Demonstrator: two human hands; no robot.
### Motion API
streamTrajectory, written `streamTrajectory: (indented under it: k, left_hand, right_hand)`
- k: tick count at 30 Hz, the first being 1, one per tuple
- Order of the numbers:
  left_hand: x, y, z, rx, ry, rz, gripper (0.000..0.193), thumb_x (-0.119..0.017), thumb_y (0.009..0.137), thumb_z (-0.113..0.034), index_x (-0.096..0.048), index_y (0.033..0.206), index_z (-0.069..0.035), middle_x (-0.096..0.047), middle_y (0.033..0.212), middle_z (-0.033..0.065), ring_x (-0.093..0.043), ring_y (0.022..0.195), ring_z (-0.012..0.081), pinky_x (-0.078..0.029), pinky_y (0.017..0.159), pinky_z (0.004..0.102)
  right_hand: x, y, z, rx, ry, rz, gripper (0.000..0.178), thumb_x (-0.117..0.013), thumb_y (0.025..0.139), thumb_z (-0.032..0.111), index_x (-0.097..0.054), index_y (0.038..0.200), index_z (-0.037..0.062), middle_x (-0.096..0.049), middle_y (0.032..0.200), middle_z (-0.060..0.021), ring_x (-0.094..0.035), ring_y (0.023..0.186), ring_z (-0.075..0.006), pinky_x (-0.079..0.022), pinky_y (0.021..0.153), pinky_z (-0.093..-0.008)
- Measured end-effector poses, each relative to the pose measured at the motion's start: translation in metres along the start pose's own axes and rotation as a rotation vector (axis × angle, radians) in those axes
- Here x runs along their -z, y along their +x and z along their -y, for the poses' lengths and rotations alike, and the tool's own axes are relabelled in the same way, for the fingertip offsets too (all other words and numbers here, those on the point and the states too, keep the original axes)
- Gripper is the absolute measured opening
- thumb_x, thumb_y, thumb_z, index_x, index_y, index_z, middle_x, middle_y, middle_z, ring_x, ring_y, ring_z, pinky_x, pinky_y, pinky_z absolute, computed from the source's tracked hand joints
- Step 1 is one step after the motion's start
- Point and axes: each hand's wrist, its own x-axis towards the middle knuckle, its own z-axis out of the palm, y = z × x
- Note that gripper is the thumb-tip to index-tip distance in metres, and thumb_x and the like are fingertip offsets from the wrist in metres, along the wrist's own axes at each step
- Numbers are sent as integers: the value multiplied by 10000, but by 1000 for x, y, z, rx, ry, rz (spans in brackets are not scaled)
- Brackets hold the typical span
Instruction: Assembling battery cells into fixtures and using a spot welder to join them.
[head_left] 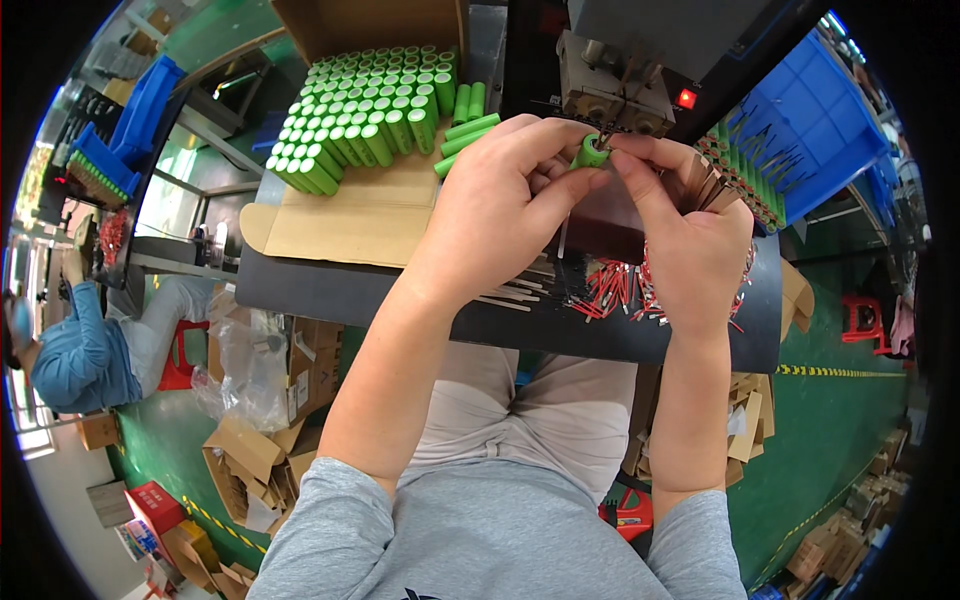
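Open cardboard box (345, 225), on bench (600, 338): upright green cells (370, 115), in rows. Blue bin (805, 105), right: wired cells (745, 172) along its left side. Floor carton (228, 440): cardboard scraps (255, 462). Single green cell (588, 154), before machine head (612, 88): clamped in left hand (495, 190). Right hand (692, 250): fingertips together at the cell's end, thin strips (712, 188) gripped in fingers.

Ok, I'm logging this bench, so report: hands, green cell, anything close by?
Left hand pinching green cell. Right hand at its end, grip unclear. Machine head close beyond both hands.
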Motion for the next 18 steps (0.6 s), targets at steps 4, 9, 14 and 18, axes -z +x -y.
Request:
streamTrajectory:
  k: [4,9,14,18]
  left_hand:
    - [0,0,0,-7,-17,-3,314,-814,904,-68,-713,1188,21,-664,926,46,-644,809,103,-546,732,251]
    - [-1,0,2,-15,-9,2,312,-811,904,-59,-715,1190,19,-669,935,45,-647,823,101,-547,732,250]
    - [1,0,0,12,-14,3,308,-801,904,-39,-716,1195,12,-675,960,41,-657,842,97,-549,746,250]
    - [4,-2,-4,27,-12,46,298,-798,904,-29,-715,1187,12,-674,971,35,-659,861,89,-550,760,251]
  right_hand:
    - [-1,0,-1,11,-3,-1,118,-761,967,47,-795,1069,-1,-758,889,29,-614,767,-17,-494,712,-186]
    - [-3,0,-2,16,111,-12,131,-765,967,55,-787,1078,-11,-756,904,22,-606,759,-16,-486,698,-187]
    - [-2,0,-2,-1,61,-2,129,-758,970,39,-779,1082,-23,-757,916,10,-597,758,-11,-479,689,-180]
    - [2,-5,2,-70,115,30,138,-762,965,27,-781,1091,-26,-773,960,-7,-656,841,-41,-520,783,-200]
